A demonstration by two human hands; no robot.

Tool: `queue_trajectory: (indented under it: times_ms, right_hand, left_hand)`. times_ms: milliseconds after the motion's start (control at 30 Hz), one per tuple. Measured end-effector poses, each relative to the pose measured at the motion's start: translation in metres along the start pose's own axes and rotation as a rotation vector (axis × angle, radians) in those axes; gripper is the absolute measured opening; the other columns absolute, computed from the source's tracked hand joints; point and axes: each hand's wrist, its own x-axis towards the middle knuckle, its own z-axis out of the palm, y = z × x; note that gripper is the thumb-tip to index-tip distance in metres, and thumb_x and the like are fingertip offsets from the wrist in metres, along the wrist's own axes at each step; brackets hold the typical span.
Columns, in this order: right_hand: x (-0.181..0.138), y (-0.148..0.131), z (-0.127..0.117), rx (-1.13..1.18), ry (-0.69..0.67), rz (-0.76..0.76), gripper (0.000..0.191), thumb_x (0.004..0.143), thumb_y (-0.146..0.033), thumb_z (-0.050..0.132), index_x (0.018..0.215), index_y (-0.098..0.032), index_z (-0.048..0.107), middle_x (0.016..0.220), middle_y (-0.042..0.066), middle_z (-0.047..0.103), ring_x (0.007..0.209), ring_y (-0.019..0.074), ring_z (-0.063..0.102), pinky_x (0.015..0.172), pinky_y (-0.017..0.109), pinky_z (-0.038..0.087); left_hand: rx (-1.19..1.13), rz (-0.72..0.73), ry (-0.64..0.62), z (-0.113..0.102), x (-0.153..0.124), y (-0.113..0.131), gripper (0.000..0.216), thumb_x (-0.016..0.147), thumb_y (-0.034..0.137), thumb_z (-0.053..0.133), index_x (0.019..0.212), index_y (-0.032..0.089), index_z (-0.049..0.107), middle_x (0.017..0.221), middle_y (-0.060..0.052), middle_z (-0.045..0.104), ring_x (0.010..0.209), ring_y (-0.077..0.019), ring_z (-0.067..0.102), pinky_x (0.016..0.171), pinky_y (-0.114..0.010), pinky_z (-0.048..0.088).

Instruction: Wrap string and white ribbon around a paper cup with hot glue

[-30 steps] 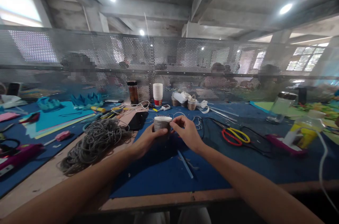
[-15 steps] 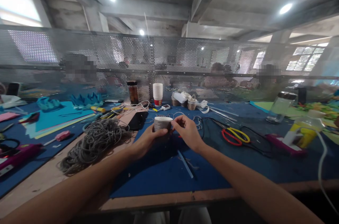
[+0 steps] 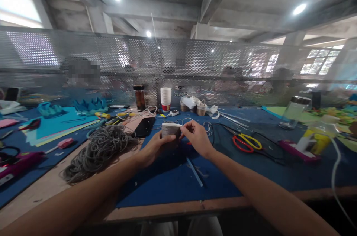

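Observation:
My left hand (image 3: pixel 152 147) is wrapped round a small paper cup (image 3: pixel 170 130) held just above the blue mat (image 3: pixel 178 180). The cup is grey-brown on its side with a white rim. My right hand (image 3: pixel 197 138) is at the cup's right edge, its thumb and fingers pinched at the rim on something I cannot make out. A thin blue strip (image 3: pixel 195 172) lies on the mat below my hands. A pile of grey cord (image 3: pixel 97 150) sits to the left of the cup.
Red and yellow scissors (image 3: pixel 247 142) lie right of my hands. A black box (image 3: pixel 145 126), a stack of paper cups (image 3: pixel 166 99), a brown jar (image 3: pixel 139 97) and small finished cups (image 3: pixel 201 109) stand behind. Blue paper sheets (image 3: pixel 60 122) lie left. A perforated metal screen (image 3: pixel 178 68) closes the bench's far side; people sit beyond it.
The cup has tipped slightly, so its rim now faces more toward my right hand. Both hands stay in nearly the same place.

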Motion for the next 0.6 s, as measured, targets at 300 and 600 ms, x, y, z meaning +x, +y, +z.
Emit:
queue_trajectory:
  times_ms: [300,600]
  right_hand:
    - [0.0023,0.0075,-0.0031,-0.022,-0.01,-0.047,0.023,0.097,-0.041,0.057,0.088,-0.02,0.064,0.077,0.002,0.072,0.076,0.0191,0.071,0.077,0.032,0.053]
    - [-0.0061,0.0024,0.0023,-0.138,-0.042,-0.148,0.012,0.093,-0.031,0.064,0.095,-0.02,0.064,0.086,0.002,0.072,0.081,0.0187,0.07,0.082,0.032,0.053]
  left_hand:
    - [0.013,0.04,0.031,-0.001,0.0013,-0.0012,0.047,0.082,0.035,0.08,0.125,0.018,0.069,0.12,-0.012,0.072,0.105,-0.0249,0.068,0.093,-0.035,0.053]
    - [-0.05,0.031,0.124,-0.0075,0.0065,-0.0004,0.044,0.078,0.032,0.084,0.116,0.016,0.07,0.112,-0.012,0.074,0.097,-0.0234,0.07,0.091,-0.037,0.055]
